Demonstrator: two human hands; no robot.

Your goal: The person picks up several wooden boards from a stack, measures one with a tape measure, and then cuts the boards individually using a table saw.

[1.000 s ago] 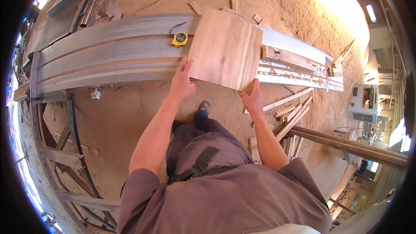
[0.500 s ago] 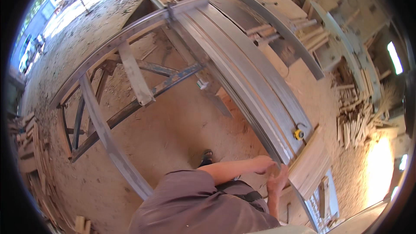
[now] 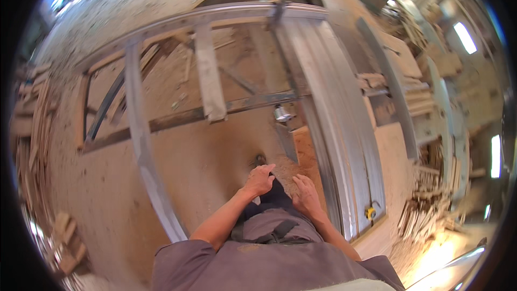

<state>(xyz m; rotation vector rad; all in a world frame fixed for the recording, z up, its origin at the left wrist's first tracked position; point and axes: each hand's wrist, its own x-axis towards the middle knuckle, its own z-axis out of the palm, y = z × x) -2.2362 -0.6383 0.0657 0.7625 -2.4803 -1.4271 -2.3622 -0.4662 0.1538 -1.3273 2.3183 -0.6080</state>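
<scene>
Left hand (image 3: 259,179): fingers curled, grip holding nothing.
Right hand (image 3: 305,196): open, flat, empty.
Metal worktop (image 3: 344,145): grey, long, curved, just right of the grip.
Tape measure (image 3: 370,213): yellow, further right.

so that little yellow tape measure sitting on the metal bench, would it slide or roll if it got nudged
The yellow tape measure looks compact and blocky, so it would probably slide rather than roll. It sits on the smooth metal bench close to the near end, so a push might send it off. It is likely light and rigid. Neither the left hand nor the right hand touches it.
</scene>
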